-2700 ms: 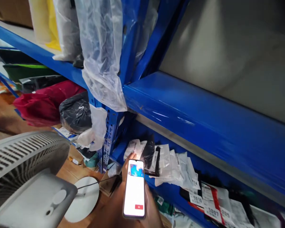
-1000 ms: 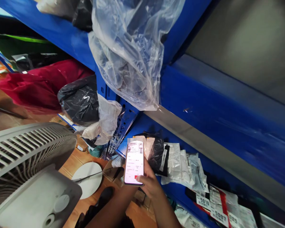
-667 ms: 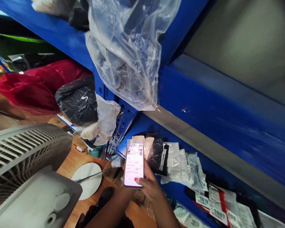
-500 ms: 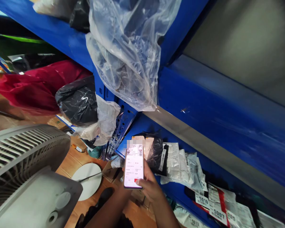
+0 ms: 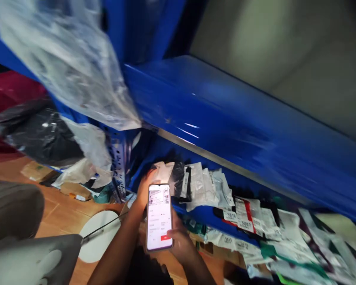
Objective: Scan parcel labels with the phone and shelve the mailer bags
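Observation:
A lit smartphone is held upright in my right hand, its thumb over a red button low on the screen. Behind the phone's upper left corner, my left hand reaches to the pale labelled parcel at the left end of a row on the lower shelf. Blur and the phone hide most of its fingers, so a grip on that parcel cannot be made out. Beside it stand a black plastic parcel and white mailer bags.
A blue shelf beam crosses above the row, with a clear plastic bag hanging over its left end. Numbered parcels continue rightward. At left are a black bag, a grey fan and a white disc on the floor.
The view has swung right and closer to the shelf. My left hand has come out from behind the phone and moved up to the parcels. My right hand still holds the phone.

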Available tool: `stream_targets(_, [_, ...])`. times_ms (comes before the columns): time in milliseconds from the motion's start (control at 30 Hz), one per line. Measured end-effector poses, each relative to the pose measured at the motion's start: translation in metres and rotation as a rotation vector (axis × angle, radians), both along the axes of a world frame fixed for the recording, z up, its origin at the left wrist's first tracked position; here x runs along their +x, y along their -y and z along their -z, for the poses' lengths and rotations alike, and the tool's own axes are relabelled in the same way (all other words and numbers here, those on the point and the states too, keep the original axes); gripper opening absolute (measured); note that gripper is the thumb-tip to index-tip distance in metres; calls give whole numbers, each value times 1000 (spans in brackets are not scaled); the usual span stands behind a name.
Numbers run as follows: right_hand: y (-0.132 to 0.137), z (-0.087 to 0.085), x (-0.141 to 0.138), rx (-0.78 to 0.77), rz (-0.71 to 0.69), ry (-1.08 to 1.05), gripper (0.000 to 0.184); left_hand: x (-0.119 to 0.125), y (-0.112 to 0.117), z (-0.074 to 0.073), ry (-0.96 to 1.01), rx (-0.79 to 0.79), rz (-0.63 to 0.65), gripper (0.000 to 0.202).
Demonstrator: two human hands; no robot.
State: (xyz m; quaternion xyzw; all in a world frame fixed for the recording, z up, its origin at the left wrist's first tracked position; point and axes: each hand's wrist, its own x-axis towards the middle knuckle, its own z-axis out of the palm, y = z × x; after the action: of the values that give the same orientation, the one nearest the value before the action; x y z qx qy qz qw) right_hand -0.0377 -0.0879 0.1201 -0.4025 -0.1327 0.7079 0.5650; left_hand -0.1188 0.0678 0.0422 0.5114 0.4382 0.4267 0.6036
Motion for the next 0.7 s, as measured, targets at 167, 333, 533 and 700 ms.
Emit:
stream_targets(167, [69, 3, 3, 19, 74, -37, 58, -6, 13, 4, -242, 174, -159, 44])
stream_targets(333, [133, -7, 10, 31, 247, 27, 50, -11, 98, -19, -235, 99, -187, 44])
stream_targets(533, [201, -7, 26, -26, 382, 186, 56, -13, 258, -66, 196, -739, 671, 66])
stream_targets(700, [264, -7, 25, -40, 481, 260, 47, -13, 353, -93, 270, -853, 734, 89])
